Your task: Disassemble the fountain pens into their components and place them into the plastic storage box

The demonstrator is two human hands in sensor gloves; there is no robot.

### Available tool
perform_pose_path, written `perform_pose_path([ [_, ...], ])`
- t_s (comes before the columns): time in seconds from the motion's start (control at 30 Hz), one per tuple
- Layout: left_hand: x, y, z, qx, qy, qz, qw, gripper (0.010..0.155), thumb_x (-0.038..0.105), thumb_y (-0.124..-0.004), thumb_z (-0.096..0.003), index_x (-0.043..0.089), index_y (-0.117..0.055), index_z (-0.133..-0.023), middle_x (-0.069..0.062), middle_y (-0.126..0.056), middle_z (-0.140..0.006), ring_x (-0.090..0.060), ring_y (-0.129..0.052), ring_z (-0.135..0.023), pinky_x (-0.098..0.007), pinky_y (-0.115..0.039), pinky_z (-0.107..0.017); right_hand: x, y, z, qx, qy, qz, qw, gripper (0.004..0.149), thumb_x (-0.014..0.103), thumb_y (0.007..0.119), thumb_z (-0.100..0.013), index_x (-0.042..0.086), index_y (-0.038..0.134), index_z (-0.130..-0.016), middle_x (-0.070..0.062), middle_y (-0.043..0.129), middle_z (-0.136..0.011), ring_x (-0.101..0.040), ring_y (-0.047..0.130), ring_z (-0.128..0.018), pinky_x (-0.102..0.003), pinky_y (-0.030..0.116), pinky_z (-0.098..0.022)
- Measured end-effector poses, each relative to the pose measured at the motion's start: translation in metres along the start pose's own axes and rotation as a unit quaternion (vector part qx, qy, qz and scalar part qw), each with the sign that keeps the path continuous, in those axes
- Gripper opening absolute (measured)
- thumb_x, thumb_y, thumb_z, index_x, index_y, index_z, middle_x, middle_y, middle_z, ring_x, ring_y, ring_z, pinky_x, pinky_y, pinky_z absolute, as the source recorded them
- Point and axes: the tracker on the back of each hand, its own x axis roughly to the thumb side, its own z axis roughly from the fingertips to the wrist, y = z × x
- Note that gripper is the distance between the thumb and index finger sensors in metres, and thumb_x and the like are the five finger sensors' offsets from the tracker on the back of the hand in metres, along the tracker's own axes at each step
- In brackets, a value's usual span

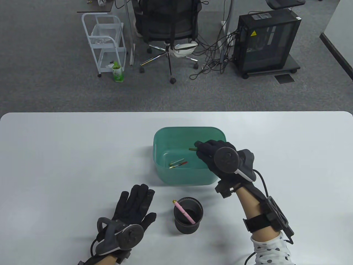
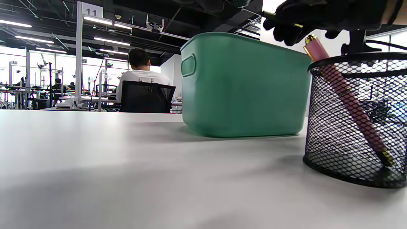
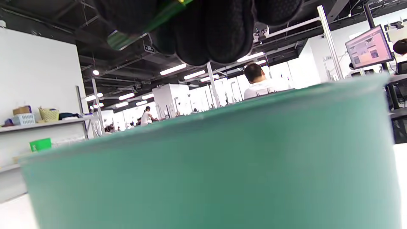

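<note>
Right hand [image 1: 218,157] grips a green pen part [image 1: 192,149] above the box [image 1: 165,138]. Left hand [image 1: 129,212] lies flat, fingers straight, beside the cup [image 1: 188,223].

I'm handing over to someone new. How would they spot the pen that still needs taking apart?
Start at the green box in the middle of the table; just in front of it, toward the person, stands a black mesh cup. The pen leans inside it, its gold tip poking over the rim. It is the only pink one, and still whole, unlike the loose parts in the box.
</note>
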Motion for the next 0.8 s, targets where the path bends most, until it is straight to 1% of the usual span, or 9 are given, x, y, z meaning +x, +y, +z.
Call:
perform_pose_path([
  [0.13,-0.001,0.001,0.000,0.002,0.003,0.003,1.000,0.073,0.052,-0.046,-0.0671,0.015,-0.035,-0.128,-0.013,-0.036,-0.135,-0.038,-0.033,-0.124,-0.056,-0.023,-0.090,-0.003,0.013,-0.004,0.019,0.004,0.017,1.000,0.043,0.048,0.072,-0.055,0.035,0.085,-0.094,0.006,0.086,-0.091,-0.015,0.087,-0.078,-0.044,0.063,-0.074],
  [0.23,-0.002,0.001,0.001,0.002,0.003,0.005,1.000,0.072,0.053,-0.046,-0.0671,0.015,-0.036,-0.128,-0.013,-0.036,-0.135,-0.037,-0.033,-0.124,-0.056,-0.023,-0.090,-0.004,0.018,-0.003,0.027,0.002,0.034,0.999,0.043,0.048,0.072,-0.055,0.034,0.085,-0.094,0.006,0.086,-0.091,-0.015,0.087,-0.079,-0.044,0.062,-0.074],
  [0.53,-0.004,0.003,0.001,0.002,0.009,0.009,1.000,0.073,0.053,-0.046,-0.0670,0.015,-0.035,-0.128,-0.013,-0.036,-0.135,-0.037,-0.033,-0.124,-0.056,-0.023,-0.090,-0.003,0.027,-0.001,0.040,-0.009,0.048,0.998,0.044,0.048,0.072,-0.055,0.035,0.085,-0.094,0.006,0.086,-0.091,-0.016,0.087,-0.079,-0.044,0.062,-0.075],
  [0.8,-0.004,0.003,0.001,-0.001,0.008,0.008,1.000,0.073,0.053,-0.047,-0.0670,0.015,-0.035,-0.128,-0.013,-0.036,-0.135,-0.037,-0.033,-0.124,-0.056,-0.023,-0.090,-0.003,0.030,0.000,0.050,-0.009,0.055,0.997,0.044,0.049,0.072,-0.055,0.035,0.085,-0.094,0.005,0.086,-0.092,-0.016,0.086,-0.080,-0.044,0.062,-0.075],
])
